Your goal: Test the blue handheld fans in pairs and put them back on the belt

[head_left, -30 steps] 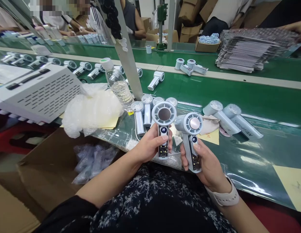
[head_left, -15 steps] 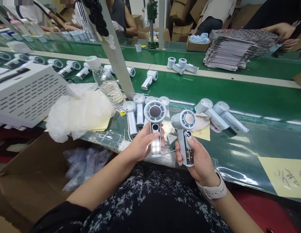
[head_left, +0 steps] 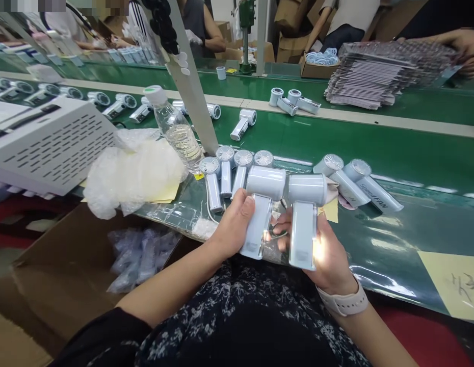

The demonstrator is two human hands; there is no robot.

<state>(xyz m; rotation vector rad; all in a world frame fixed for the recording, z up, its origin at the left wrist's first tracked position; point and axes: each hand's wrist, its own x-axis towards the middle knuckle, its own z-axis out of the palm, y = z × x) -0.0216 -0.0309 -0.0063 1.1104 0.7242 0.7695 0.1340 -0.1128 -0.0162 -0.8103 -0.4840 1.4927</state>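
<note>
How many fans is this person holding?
2: one fan in the left hand and another fan in the right hand. No third held fan shows.

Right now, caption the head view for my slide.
The person's hands each hold a pale-blue fan, plain side facing the camera, at a green workbench.
</note>
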